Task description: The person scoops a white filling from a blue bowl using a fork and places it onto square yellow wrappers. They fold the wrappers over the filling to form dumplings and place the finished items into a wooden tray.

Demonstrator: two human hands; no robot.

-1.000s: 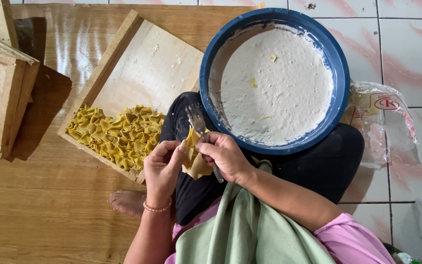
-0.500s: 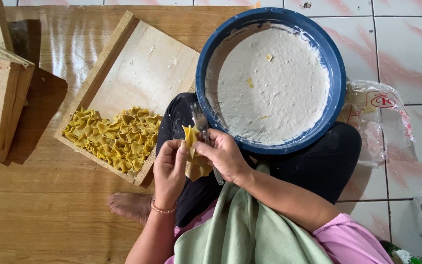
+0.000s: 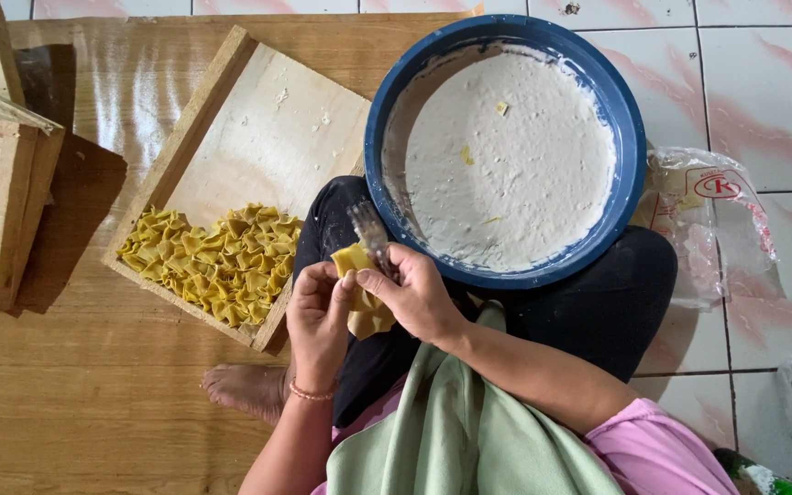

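Fingers of both hands pinching yellow dough piece [image 3: 359, 275] | blue basin [image 3: 630, 137] ahead | wooden tray [image 3: 258, 128] left

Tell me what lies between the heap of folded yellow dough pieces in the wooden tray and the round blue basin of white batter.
In the head view, the tray's wooden side rail and the person's dark-clothed knee separate the heap from the basin.

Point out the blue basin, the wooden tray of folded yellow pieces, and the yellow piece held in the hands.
blue basin [image 3: 630, 137]: head view, on its right rim.
wooden tray [image 3: 268, 137]: head view, on its bare floor.
yellow piece [image 3: 356, 260]: head view, on its upper fold.
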